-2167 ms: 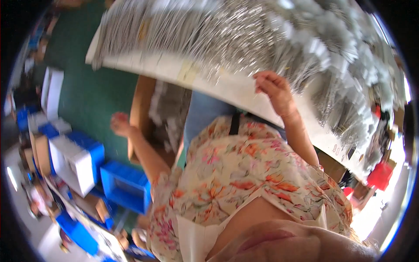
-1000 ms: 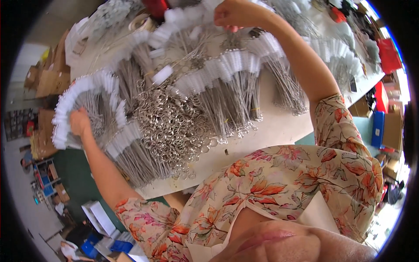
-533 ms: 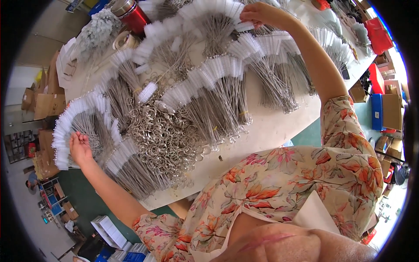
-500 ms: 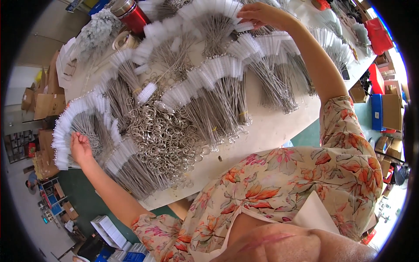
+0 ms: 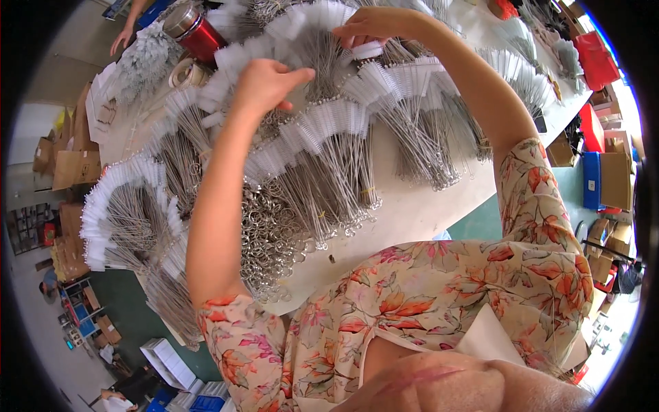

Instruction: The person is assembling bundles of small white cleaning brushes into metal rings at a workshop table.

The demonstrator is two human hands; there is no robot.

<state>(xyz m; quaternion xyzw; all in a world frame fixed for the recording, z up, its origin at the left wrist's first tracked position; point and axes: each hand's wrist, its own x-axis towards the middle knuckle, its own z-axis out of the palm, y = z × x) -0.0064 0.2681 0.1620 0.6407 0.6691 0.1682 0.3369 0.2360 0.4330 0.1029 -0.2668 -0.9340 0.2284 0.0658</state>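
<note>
My left hand (image 5: 269, 84) is over the middle of the table, fingers stretched to the right and thumb apart, with nothing seen in it. My right hand (image 5: 364, 27) is farther back, its fingers bent around a white-bristled wire brush (image 5: 367, 50); the grip itself is partly hidden. Between and below the hands stand bundles of thin wire brushes (image 5: 329, 127) with white bristle heads and looped wire ends. A heap of metal rings (image 5: 271, 237) lies nearer to me, partly behind my left forearm.
More brush bundles (image 5: 130, 213) fan out at the left and another bundle (image 5: 412, 96) lies at the right. A red flask (image 5: 199, 38) and a tape roll (image 5: 187, 74) stand at the back left. Another person's hand (image 5: 123, 38) shows beyond. Cardboard boxes (image 5: 77, 168) are stacked beside the table.
My left hand has left the brush bundle at the far left and come up and right to the middle. My right hand has shifted left with the brush. Another person's hand has appeared at the upper left.
</note>
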